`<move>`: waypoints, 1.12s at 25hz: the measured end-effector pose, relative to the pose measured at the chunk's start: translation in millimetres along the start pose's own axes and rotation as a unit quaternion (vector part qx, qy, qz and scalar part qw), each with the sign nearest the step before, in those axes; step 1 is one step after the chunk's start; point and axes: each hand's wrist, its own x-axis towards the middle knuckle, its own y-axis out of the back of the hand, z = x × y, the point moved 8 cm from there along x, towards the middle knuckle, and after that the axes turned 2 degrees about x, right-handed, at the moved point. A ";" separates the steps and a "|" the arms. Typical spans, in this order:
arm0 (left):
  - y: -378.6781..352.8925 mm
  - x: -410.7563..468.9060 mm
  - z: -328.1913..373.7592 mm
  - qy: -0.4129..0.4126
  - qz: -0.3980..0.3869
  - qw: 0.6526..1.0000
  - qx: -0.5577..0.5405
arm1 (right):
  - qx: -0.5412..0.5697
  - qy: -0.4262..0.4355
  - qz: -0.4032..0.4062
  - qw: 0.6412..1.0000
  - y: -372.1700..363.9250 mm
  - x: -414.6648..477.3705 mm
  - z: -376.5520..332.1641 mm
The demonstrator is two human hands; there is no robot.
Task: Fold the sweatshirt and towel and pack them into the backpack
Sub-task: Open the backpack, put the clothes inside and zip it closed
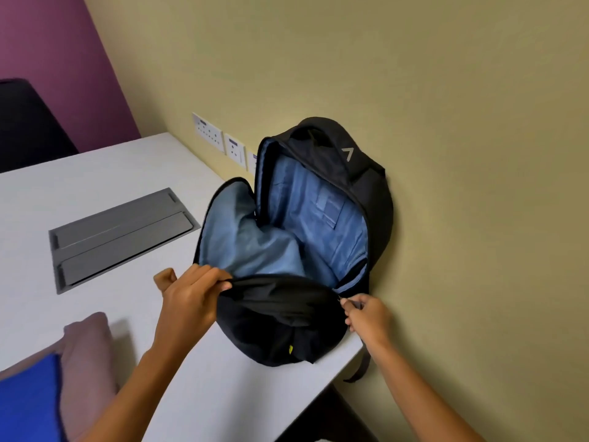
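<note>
Backpack (318, 218) sits against the wall at two o'clock on the table (111, 173), mouth gaping. Left hand (188, 298) grips the front rim, right hand (366, 314) pinches the zipper pull: pull apart evenly. Folded clothes (63, 378) wait at seven o'clock.

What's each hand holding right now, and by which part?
Left hand grips the backpack by the near edge of its open flap. Right hand pinches the zipper pull at the opening's right end.
</note>
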 end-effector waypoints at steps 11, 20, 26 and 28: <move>-78.9 -144.3 -52.5 0.250 -0.160 0.955 0.002 | -0.038 0.382 0.102 0.918 18.2 -77.7 -112.3; -27.7 -61.4 -1.0 0.158 0.023 0.987 0.010 | -0.326 0.525 -0.043 0.785 -76.5 -94.5 -99.1; -73.2 1.7 2.5 0.061 -0.084 0.985 0.141 | -0.461 0.537 -0.085 0.701 -106.6 -98.8 -51.8; -100.0 -8.2 -31.2 0.114 -0.159 0.965 0.173 | -0.469 0.544 -0.083 0.691 -105.3 -97.4 -49.0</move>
